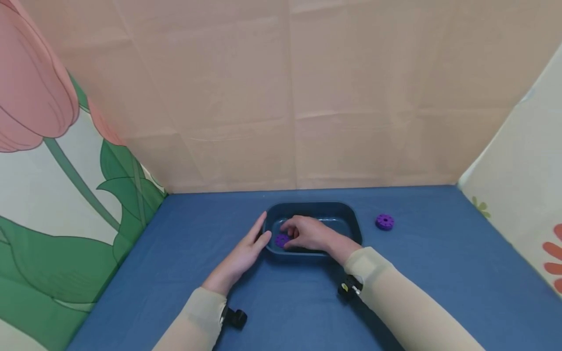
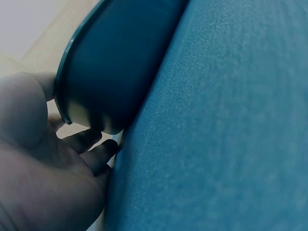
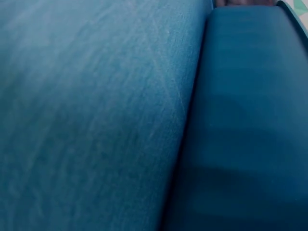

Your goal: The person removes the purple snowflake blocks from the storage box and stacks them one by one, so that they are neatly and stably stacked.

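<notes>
A dark blue rectangular tray (image 1: 317, 254) stands on the blue cloth. My left hand (image 1: 240, 257) is at its left end, fingers extended along the outside and thumb by the near corner. The left wrist view shows that hand's thumb at the tray's rim (image 2: 61, 62) and its other fingers low by the end wall. Inside the tray, my right hand (image 1: 311, 233) reaches to the left part and pinches a purple notched disc (image 1: 281, 240) between thumb and fingers. In the right wrist view only the tray's outer wall (image 3: 245, 110) and cloth show; the hand is hidden.
Another purple disc (image 1: 385, 222), thick and with small holes round its face, lies on the blue cloth (image 1: 421, 273) right of the tray. A beige sheet (image 1: 290, 97) hangs behind the table. Patterned panels (image 1: 39, 190) flank both sides.
</notes>
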`<action>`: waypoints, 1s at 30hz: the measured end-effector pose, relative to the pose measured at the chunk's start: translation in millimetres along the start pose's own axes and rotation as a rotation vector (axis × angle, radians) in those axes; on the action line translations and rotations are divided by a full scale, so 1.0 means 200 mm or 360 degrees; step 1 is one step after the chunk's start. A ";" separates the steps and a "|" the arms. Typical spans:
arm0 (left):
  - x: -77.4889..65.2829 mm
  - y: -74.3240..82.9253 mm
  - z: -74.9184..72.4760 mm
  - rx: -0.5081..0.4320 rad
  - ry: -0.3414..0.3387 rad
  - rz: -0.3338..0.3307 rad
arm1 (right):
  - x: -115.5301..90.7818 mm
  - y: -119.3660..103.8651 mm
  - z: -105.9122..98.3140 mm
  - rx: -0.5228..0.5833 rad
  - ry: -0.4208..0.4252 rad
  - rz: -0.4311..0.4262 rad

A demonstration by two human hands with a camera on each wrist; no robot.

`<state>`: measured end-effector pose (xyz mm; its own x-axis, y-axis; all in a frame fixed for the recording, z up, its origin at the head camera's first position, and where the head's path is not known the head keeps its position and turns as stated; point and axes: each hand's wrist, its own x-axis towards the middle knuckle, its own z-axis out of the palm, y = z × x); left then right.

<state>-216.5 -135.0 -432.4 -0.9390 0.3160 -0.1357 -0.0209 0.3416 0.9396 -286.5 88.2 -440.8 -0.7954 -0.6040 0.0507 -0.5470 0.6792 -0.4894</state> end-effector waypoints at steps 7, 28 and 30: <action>-0.04 0.06 0.00 0.0009 -0.0011 0.0006 | 0.00 -0.01 -0.01 -0.0012 -0.0041 -0.0024; -0.04 0.05 0.00 -0.0003 -0.0013 0.0005 | -0.01 -0.02 0.00 0.0187 -0.0051 0.0039; -0.03 0.04 0.00 -0.0008 -0.0013 0.0005 | -0.01 -0.01 0.00 0.0196 -0.0045 0.0042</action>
<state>-209.9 -133.3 -423.3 -0.9361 0.3247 -0.1352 -0.0194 0.3361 0.9416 -283.8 87.5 -439.6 -0.8003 -0.5994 0.0129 -0.4886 0.6396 -0.5934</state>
